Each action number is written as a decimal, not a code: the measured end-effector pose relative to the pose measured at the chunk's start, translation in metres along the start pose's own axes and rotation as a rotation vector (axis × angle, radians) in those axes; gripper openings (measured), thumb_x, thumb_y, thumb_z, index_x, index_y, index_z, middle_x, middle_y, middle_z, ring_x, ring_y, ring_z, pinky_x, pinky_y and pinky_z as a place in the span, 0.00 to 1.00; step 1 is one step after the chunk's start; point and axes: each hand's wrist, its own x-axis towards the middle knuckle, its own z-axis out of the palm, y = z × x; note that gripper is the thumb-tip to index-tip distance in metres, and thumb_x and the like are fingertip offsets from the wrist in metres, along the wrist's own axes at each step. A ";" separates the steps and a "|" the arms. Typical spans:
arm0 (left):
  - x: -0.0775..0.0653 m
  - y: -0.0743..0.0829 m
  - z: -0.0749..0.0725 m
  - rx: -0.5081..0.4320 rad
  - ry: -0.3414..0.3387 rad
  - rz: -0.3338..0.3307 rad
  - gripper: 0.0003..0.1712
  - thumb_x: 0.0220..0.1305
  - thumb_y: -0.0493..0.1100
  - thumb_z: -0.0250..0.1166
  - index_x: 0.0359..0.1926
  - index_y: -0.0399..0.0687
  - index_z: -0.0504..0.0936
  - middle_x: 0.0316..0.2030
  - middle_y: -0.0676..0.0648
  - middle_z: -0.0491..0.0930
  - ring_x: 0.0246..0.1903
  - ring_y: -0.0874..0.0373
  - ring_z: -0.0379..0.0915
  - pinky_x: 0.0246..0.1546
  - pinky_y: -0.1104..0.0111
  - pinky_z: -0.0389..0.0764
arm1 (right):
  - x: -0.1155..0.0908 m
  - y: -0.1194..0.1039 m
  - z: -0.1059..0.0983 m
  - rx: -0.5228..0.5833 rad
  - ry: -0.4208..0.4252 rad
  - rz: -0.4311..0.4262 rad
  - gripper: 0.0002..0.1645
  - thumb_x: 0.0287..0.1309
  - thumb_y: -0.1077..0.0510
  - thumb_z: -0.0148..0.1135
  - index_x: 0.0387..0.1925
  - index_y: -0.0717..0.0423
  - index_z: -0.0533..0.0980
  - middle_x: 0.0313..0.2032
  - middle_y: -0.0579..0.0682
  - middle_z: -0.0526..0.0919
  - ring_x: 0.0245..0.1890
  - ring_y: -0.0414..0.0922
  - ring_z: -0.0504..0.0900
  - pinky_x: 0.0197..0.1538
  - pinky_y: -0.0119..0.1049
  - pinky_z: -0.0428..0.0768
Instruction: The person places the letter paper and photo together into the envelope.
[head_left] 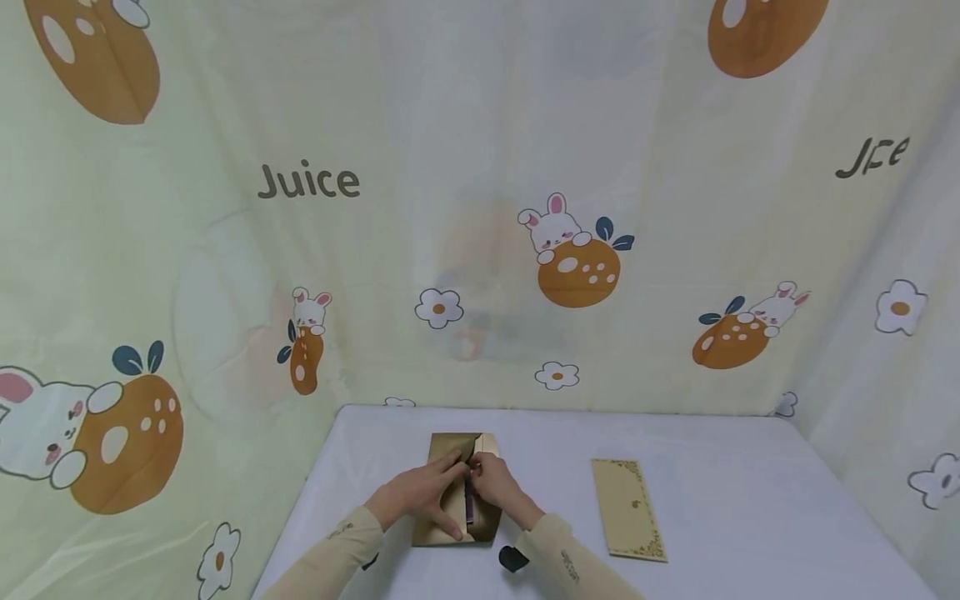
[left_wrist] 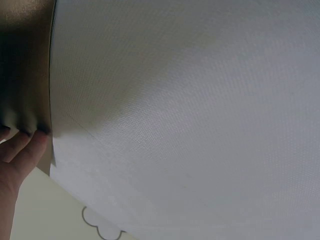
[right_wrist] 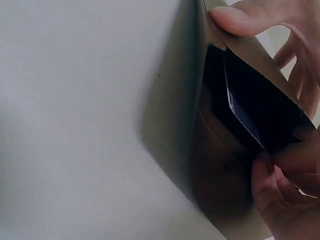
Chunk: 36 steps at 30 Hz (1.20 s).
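A gold paper envelope (head_left: 450, 443) lies on the white table with its long slit parted. My left hand (head_left: 427, 492) rests on its left half, fingers and thumb spread apart. In the right wrist view, the left thumb (right_wrist: 232, 20) presses close to one end of the opening. My right hand (head_left: 497, 483) reaches in from the right, thumb and fingertips pinching at the opening. A dark purple, card-like piece (head_left: 469, 504) shows as a narrow strip in the slit. Seen from the right wrist, this piece (right_wrist: 252, 105) has a pale edge, and the right fingertips meet its end.
To the right, a flat gold card-like piece (head_left: 626, 508) with ornamented corners lies on the white table (head_left: 735, 492). A black device (head_left: 513, 558) sits under my right wrist. Behind the table hangs a patterned curtain (head_left: 480, 250).
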 end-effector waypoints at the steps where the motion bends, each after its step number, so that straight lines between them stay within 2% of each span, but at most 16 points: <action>1: 0.000 0.000 0.000 0.000 -0.005 -0.005 0.60 0.39 0.80 0.71 0.70 0.60 0.61 0.76 0.36 0.56 0.68 0.42 0.69 0.55 0.55 0.81 | 0.000 0.000 0.000 -0.005 -0.002 0.001 0.08 0.54 0.73 0.58 0.37 0.67 0.79 0.21 0.48 0.76 0.20 0.38 0.69 0.23 0.28 0.67; 6: 0.001 0.001 0.002 0.003 -0.020 -0.022 0.61 0.40 0.81 0.70 0.71 0.61 0.60 0.77 0.37 0.55 0.69 0.43 0.67 0.57 0.55 0.80 | -0.003 -0.002 -0.001 -0.020 0.014 -0.018 0.09 0.52 0.73 0.57 0.36 0.68 0.79 0.25 0.53 0.79 0.23 0.42 0.71 0.25 0.30 0.68; 11: 0.002 0.001 0.004 -0.011 -0.027 -0.024 0.62 0.39 0.82 0.69 0.71 0.60 0.60 0.77 0.37 0.54 0.70 0.43 0.66 0.58 0.55 0.80 | -0.006 -0.003 -0.003 -0.038 0.035 -0.025 0.14 0.52 0.72 0.58 0.42 0.71 0.79 0.33 0.59 0.85 0.29 0.45 0.76 0.29 0.32 0.72; 18: 0.002 -0.001 0.006 -0.004 -0.003 -0.014 0.61 0.39 0.81 0.71 0.70 0.60 0.61 0.76 0.36 0.55 0.70 0.42 0.66 0.57 0.55 0.80 | -0.009 -0.002 -0.010 -0.022 -0.001 -0.009 0.16 0.55 0.71 0.60 0.47 0.72 0.77 0.32 0.56 0.84 0.29 0.42 0.76 0.29 0.30 0.74; 21: 0.001 0.000 0.005 -0.012 0.000 -0.017 0.62 0.39 0.81 0.71 0.70 0.58 0.61 0.76 0.35 0.55 0.70 0.41 0.66 0.56 0.54 0.81 | -0.013 -0.001 -0.018 -0.020 -0.007 -0.005 0.19 0.58 0.70 0.63 0.51 0.73 0.75 0.33 0.56 0.83 0.32 0.43 0.78 0.33 0.33 0.77; 25: 0.000 0.002 0.003 -0.025 -0.006 -0.023 0.61 0.39 0.81 0.71 0.70 0.59 0.61 0.76 0.36 0.55 0.69 0.41 0.67 0.55 0.53 0.81 | -0.020 0.008 -0.035 -0.024 0.019 0.015 0.22 0.58 0.68 0.65 0.54 0.74 0.74 0.38 0.61 0.81 0.39 0.50 0.82 0.39 0.40 0.81; 29: 0.000 0.005 0.000 -0.037 0.000 -0.018 0.59 0.39 0.78 0.73 0.68 0.60 0.62 0.76 0.35 0.56 0.67 0.39 0.69 0.55 0.51 0.81 | -0.035 0.026 -0.057 0.000 0.090 0.068 0.25 0.58 0.65 0.65 0.56 0.73 0.74 0.42 0.64 0.80 0.41 0.54 0.83 0.43 0.46 0.83; 33: -0.001 0.005 0.001 -0.048 0.000 -0.018 0.59 0.39 0.78 0.73 0.67 0.61 0.61 0.76 0.34 0.55 0.68 0.38 0.68 0.56 0.50 0.80 | -0.062 0.050 -0.085 -0.018 0.206 0.117 0.24 0.60 0.63 0.66 0.55 0.72 0.75 0.44 0.64 0.81 0.43 0.54 0.83 0.46 0.48 0.82; 36: -0.002 0.003 0.001 -0.053 -0.001 -0.018 0.59 0.39 0.79 0.72 0.68 0.60 0.61 0.76 0.34 0.55 0.68 0.38 0.67 0.56 0.49 0.80 | -0.087 0.068 -0.108 -0.085 0.259 0.167 0.25 0.63 0.61 0.65 0.57 0.72 0.74 0.47 0.66 0.81 0.45 0.58 0.82 0.49 0.52 0.81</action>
